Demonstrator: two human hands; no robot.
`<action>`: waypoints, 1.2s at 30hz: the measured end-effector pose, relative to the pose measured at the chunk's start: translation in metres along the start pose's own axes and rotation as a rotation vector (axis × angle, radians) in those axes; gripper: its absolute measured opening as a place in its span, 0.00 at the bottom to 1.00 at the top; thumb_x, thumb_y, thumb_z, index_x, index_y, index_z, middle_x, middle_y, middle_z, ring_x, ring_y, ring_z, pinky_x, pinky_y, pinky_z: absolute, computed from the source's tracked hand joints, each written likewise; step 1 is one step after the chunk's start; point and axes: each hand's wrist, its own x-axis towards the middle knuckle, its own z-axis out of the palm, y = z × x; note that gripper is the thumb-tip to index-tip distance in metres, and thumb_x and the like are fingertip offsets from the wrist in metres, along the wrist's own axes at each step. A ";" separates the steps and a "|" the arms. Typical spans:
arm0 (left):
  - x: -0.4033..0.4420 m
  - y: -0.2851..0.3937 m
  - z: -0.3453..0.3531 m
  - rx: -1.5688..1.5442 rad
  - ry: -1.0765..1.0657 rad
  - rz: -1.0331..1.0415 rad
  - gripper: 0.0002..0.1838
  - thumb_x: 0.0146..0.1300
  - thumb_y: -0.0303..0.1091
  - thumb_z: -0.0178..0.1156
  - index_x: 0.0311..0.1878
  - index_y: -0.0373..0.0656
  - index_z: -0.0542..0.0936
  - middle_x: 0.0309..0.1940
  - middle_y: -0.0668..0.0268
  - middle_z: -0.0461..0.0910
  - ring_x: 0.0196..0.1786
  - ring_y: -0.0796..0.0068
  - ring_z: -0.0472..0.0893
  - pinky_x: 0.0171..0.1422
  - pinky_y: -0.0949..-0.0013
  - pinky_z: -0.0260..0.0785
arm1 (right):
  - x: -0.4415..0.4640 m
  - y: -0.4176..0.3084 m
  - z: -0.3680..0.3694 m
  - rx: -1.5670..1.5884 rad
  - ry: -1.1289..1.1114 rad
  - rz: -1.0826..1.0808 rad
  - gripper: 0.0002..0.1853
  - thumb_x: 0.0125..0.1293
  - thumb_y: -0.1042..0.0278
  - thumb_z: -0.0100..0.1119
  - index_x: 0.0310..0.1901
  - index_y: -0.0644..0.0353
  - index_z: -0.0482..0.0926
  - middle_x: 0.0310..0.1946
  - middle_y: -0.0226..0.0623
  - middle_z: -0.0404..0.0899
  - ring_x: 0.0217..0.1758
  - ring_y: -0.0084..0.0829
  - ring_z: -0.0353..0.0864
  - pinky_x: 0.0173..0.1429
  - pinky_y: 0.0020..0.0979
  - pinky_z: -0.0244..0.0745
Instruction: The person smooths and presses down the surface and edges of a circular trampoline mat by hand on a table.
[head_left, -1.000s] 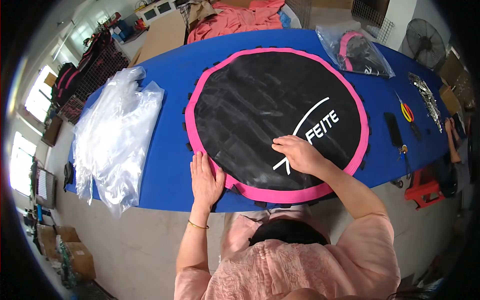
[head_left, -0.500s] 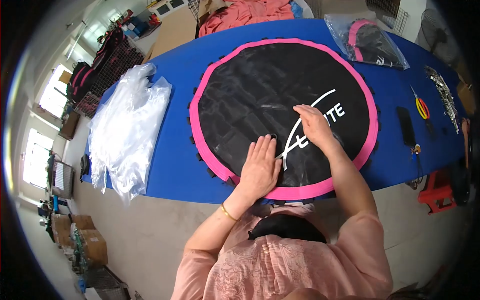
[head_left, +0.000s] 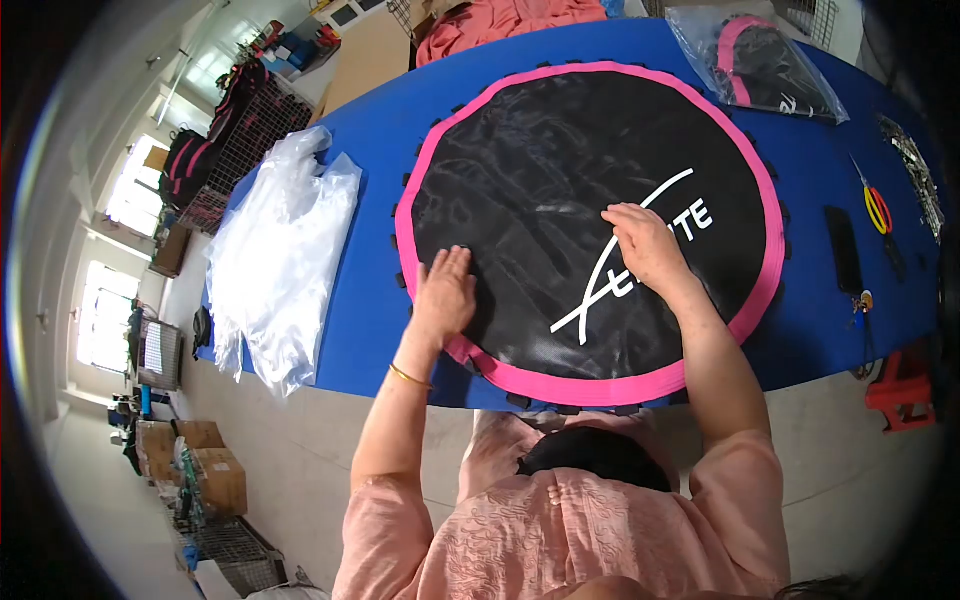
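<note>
A round black trampoline mat [head_left: 560, 150] with a pink border, white lettering and small black tabs round its rim lies spread on the blue table [head_left: 370, 300]. My left hand [head_left: 445, 295] rests flat near the mat's left lower edge, fingers stretched out and nothing held. On the white lettering, right of the middle, lies my right hand [head_left: 645, 247]; its fingers are extended and it covers some letters. Faint creases show in the black fabric.
Clear plastic bags [head_left: 285, 260] are heaped at the table's left. A bagged pink and black mat [head_left: 775, 75] lies at the back right. Farther right are a black phone [head_left: 843, 250], red-yellow-handled scissors [head_left: 877, 212] and metal pieces [head_left: 912, 165]. A red stool [head_left: 900, 390] stands below.
My left hand has slid left across the mat, from near the lettering to the pink border. My right hand stays at nearly the same place on the lettering. The view has shifted slightly.
</note>
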 end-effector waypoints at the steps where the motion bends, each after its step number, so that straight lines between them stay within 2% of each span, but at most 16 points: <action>1: 0.007 -0.011 -0.003 0.003 -0.026 -0.035 0.29 0.77 0.37 0.51 0.79 0.43 0.68 0.81 0.59 0.67 0.84 0.54 0.62 0.86 0.35 0.48 | 0.000 -0.001 0.000 -0.010 -0.009 0.015 0.15 0.73 0.75 0.58 0.58 0.62 0.85 0.61 0.44 0.85 0.70 0.46 0.79 0.75 0.44 0.73; 3: 0.024 -0.033 -0.002 0.050 -0.053 -0.087 0.31 0.74 0.33 0.50 0.80 0.44 0.67 0.81 0.60 0.66 0.85 0.55 0.61 0.87 0.35 0.47 | -0.002 0.000 0.000 0.002 -0.002 0.016 0.15 0.73 0.75 0.58 0.58 0.61 0.85 0.62 0.44 0.85 0.71 0.46 0.79 0.76 0.44 0.73; 4: 0.031 -0.040 -0.002 0.083 -0.059 -0.102 0.34 0.70 0.29 0.49 0.80 0.45 0.67 0.82 0.61 0.65 0.85 0.56 0.60 0.87 0.34 0.45 | -0.003 0.000 0.000 0.015 -0.005 0.020 0.15 0.73 0.75 0.58 0.58 0.61 0.85 0.62 0.43 0.84 0.72 0.46 0.78 0.76 0.44 0.72; 8: 0.052 -0.063 0.006 0.163 -0.022 -0.099 0.37 0.66 0.27 0.51 0.81 0.45 0.66 0.82 0.61 0.65 0.85 0.57 0.60 0.86 0.30 0.43 | -0.005 0.000 0.001 0.014 0.002 0.008 0.15 0.74 0.75 0.57 0.58 0.61 0.85 0.63 0.43 0.84 0.72 0.47 0.78 0.77 0.44 0.71; 12: 0.076 -0.083 0.008 0.195 -0.056 -0.192 0.37 0.67 0.27 0.51 0.81 0.45 0.65 0.83 0.61 0.64 0.86 0.58 0.60 0.86 0.30 0.42 | -0.004 -0.004 -0.002 0.029 0.021 0.008 0.14 0.74 0.75 0.57 0.57 0.60 0.85 0.61 0.43 0.85 0.71 0.46 0.78 0.75 0.44 0.72; 20: 0.108 -0.101 0.013 0.173 0.011 -0.151 0.36 0.68 0.25 0.49 0.81 0.49 0.66 0.83 0.63 0.64 0.85 0.62 0.61 0.86 0.30 0.41 | 0.001 -0.006 -0.003 -0.005 0.051 0.018 0.12 0.74 0.76 0.58 0.53 0.60 0.87 0.57 0.41 0.87 0.66 0.45 0.82 0.72 0.44 0.74; 26: 0.061 -0.102 0.017 0.099 0.089 -0.049 0.39 0.62 0.20 0.53 0.79 0.49 0.69 0.80 0.62 0.68 0.83 0.60 0.64 0.87 0.32 0.42 | 0.002 -0.011 -0.005 -0.022 0.058 0.032 0.12 0.74 0.77 0.59 0.53 0.61 0.87 0.56 0.41 0.87 0.65 0.43 0.83 0.71 0.42 0.75; 28: 0.030 -0.093 0.012 0.009 0.126 0.080 0.40 0.58 0.17 0.56 0.78 0.47 0.71 0.78 0.61 0.71 0.81 0.58 0.68 0.86 0.33 0.45 | 0.003 -0.012 -0.006 -0.024 0.060 0.033 0.12 0.74 0.77 0.58 0.53 0.61 0.87 0.56 0.42 0.87 0.65 0.43 0.83 0.71 0.42 0.75; 33: -0.045 -0.042 -0.009 0.004 0.156 0.243 0.38 0.55 0.17 0.57 0.75 0.43 0.75 0.74 0.58 0.76 0.77 0.56 0.73 0.86 0.34 0.48 | 0.002 -0.007 -0.003 -0.018 0.072 -0.006 0.12 0.74 0.77 0.57 0.53 0.63 0.87 0.56 0.44 0.87 0.64 0.46 0.83 0.71 0.43 0.76; 36: -0.073 -0.019 -0.018 0.048 0.107 0.276 0.37 0.58 0.19 0.57 0.75 0.42 0.75 0.73 0.58 0.77 0.76 0.57 0.75 0.85 0.34 0.49 | 0.001 -0.006 -0.001 -0.022 0.078 -0.017 0.12 0.74 0.78 0.57 0.53 0.63 0.87 0.56 0.45 0.87 0.64 0.47 0.83 0.70 0.44 0.76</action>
